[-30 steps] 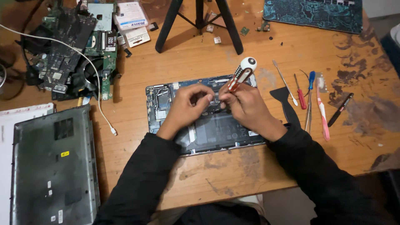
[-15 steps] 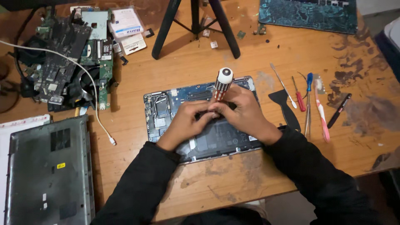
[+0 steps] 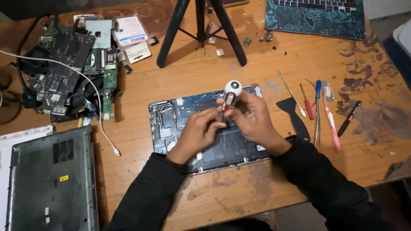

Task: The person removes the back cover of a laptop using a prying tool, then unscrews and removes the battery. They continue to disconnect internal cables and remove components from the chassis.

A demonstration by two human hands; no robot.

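Two hands meet over the opened laptop [image 3: 205,128], which lies mid-bench with its boards and battery bare. Seen from the head camera, the right hand [image 3: 252,119] has its grip closed round a screwdriver [image 3: 230,95] with a white cap and red shaft, held nearly upright. The tip is hidden behind the fingers, so the screw itself cannot be seen. The left hand [image 3: 197,132] lies on the laptop just beside it, fingers curled toward the shaft; whether it pinches the shaft or only steadies it, I cannot tell.

To do this well, I judge the driver should stand square to the screw, with light pressure on the cap while the fingers turn the shaft. The left hand should guide the tip so it does not skip onto the board.

Right of the laptop lie a black pry tool [image 3: 295,117], small screwdrivers [image 3: 309,105], a toothbrush [image 3: 330,119] and a pen [image 3: 349,119]. Far left sits a heap of circuit boards [image 3: 68,72]; near left, a grey bottom cover [image 3: 51,179]. A tripod [image 3: 201,30] stands at the far side, and a second laptop [image 3: 314,17] lies far right.
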